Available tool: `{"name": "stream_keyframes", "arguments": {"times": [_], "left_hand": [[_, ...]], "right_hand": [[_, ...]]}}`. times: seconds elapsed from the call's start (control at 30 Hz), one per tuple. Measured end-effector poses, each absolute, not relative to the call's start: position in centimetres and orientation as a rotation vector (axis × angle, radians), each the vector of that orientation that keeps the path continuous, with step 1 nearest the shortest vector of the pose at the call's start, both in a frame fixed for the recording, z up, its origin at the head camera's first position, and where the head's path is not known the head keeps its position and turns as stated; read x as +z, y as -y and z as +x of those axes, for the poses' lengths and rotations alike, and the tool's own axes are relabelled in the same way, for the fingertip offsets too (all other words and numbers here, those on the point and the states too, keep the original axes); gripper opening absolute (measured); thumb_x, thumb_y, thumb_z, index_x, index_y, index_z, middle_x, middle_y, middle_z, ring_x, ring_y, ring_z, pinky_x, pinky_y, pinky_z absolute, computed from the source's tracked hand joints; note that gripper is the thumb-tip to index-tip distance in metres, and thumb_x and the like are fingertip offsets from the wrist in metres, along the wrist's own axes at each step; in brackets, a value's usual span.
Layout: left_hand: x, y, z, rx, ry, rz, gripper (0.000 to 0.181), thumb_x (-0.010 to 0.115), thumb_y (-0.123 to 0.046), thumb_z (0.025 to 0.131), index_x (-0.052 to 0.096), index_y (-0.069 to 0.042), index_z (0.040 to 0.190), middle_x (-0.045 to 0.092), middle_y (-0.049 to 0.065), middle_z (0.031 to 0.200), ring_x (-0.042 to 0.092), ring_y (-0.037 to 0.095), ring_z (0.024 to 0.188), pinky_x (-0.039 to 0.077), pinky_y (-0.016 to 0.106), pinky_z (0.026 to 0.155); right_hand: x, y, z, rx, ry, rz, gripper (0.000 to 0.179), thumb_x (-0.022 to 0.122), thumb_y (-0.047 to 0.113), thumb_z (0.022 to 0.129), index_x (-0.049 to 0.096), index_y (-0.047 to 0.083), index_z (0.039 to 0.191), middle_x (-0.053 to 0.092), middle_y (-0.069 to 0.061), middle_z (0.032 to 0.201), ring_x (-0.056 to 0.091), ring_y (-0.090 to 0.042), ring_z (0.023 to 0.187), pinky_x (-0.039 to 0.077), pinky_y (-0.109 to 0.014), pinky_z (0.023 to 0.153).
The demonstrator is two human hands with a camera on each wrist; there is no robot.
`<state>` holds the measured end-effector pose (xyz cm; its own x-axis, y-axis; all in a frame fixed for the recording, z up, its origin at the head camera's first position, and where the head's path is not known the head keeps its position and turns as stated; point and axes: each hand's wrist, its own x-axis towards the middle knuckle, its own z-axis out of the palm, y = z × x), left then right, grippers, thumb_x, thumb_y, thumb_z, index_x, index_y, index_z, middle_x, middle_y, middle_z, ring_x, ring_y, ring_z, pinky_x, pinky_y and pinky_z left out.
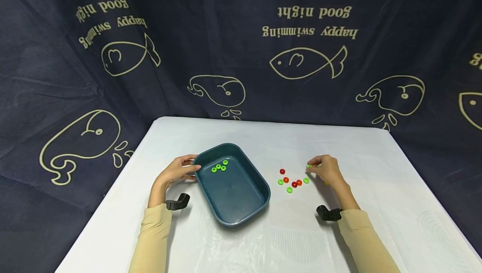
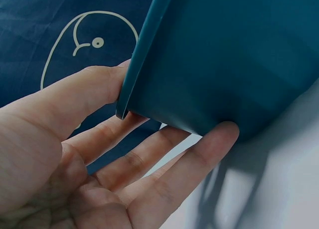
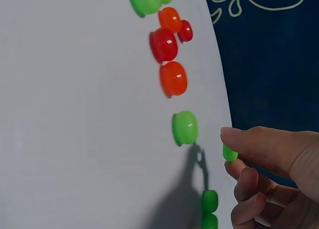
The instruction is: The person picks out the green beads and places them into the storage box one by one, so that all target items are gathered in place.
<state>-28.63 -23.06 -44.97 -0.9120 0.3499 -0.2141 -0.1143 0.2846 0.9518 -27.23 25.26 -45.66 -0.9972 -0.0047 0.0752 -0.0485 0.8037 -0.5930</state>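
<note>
At its left corner, my left hand (image 1: 180,169) grips the rim of a dark teal plastic basin (image 1: 233,193), thumb on the rim and fingers beneath it. The left wrist view shows the fingers (image 2: 189,174) against the outside wall. Inside the basin, toward its far end, lie several green rings (image 1: 218,166). My right hand (image 1: 326,169) pinches a small green ring (image 3: 230,153) between thumb and index finger, over the white table. Between that hand and the basin are scattered red rings (image 1: 282,171), orange rings (image 1: 286,180) and more green rings (image 1: 289,189).
A yellow piece (image 1: 326,183) shows partly beneath my right wrist. In the right wrist view, two green rings (image 3: 210,201) lie near the curled fingers. The white-covered table (image 1: 293,239) ends at a dark curtain (image 1: 241,34) printed with fish and whales.
</note>
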Motion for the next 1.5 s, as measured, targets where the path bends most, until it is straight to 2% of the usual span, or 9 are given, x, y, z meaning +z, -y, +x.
{"name": "stream_keyframes", "arguments": {"times": [0.23, 0.37, 0.6, 0.83, 1.03, 1.5], "left_hand": [[-45.0, 23.2, -28.6, 1.661, -2.171, 0.207, 0.062, 0.062, -0.015, 0.091, 0.033, 0.004, 0.142, 0.046, 0.028, 0.127, 0.066, 0.028, 0.095, 0.057, 0.047, 0.085], [-45.1, 23.1, -28.8, 1.661, -2.168, 0.195, 0.061, 0.062, -0.015, 0.09, 0.034, 0.003, 0.142, 0.046, 0.027, 0.127, 0.066, 0.024, 0.093, 0.058, 0.045, 0.084], [-45.1, 23.2, -28.8, 1.666, -2.163, 0.221, 0.062, 0.061, -0.014, 0.091, 0.032, 0.005, 0.142, 0.045, 0.028, 0.127, 0.066, 0.022, 0.091, 0.058, 0.043, 0.083], [-45.0, 23.1, -28.8, 1.666, -2.164, 0.225, 0.061, 0.061, -0.014, 0.091, 0.032, 0.005, 0.142, 0.046, 0.028, 0.126, 0.066, 0.02, 0.089, 0.058, 0.043, 0.083], [-45.0, 23.1, -28.7, 1.659, -2.168, 0.211, 0.061, 0.062, -0.014, 0.091, 0.033, 0.005, 0.141, 0.047, 0.026, 0.124, 0.066, 0.018, 0.087, 0.058, 0.045, 0.084], [-44.8, 23.2, -28.6, 1.662, -2.167, 0.22, 0.061, 0.061, -0.014, 0.091, 0.032, 0.005, 0.142, 0.045, 0.028, 0.127, 0.066, 0.025, 0.092, 0.058, 0.044, 0.084]], "right_hand": [[-44.8, -24.9, -27.5, 0.953, 2.919, 0.051, 0.017, 0.073, 0.013, 0.079, 0.073, 0.0, 0.092, 0.068, -0.012, 0.08, 0.058, -0.03, 0.088, 0.046, -0.039, 0.074], [-44.5, -24.7, -27.6, 0.963, 2.905, 0.065, 0.018, 0.074, 0.013, 0.079, 0.073, 0.0, 0.091, 0.068, -0.012, 0.079, 0.058, -0.031, 0.088, 0.047, -0.043, 0.079], [-44.0, -24.2, -28.0, 0.945, 2.884, 0.095, 0.017, 0.074, 0.013, 0.078, 0.073, 0.001, 0.091, 0.069, -0.011, 0.078, 0.06, -0.032, 0.089, 0.045, -0.034, 0.072], [-43.4, -23.7, -28.2, 0.958, 2.889, 0.097, 0.019, 0.073, 0.014, 0.079, 0.073, 0.002, 0.093, 0.07, -0.011, 0.08, 0.059, -0.031, 0.092, 0.045, -0.038, 0.076], [-42.9, -23.0, -28.6, 0.972, 2.856, 0.149, 0.019, 0.075, 0.014, 0.078, 0.073, 0.002, 0.091, 0.069, -0.011, 0.079, 0.06, -0.034, 0.091, 0.043, -0.031, 0.071], [-41.1, -20.3, -29.4, 0.992, 2.836, 0.189, 0.017, 0.075, 0.013, 0.078, 0.074, 0.002, 0.091, 0.07, -0.014, 0.084, 0.059, -0.028, 0.084, 0.042, -0.023, 0.059]]}}
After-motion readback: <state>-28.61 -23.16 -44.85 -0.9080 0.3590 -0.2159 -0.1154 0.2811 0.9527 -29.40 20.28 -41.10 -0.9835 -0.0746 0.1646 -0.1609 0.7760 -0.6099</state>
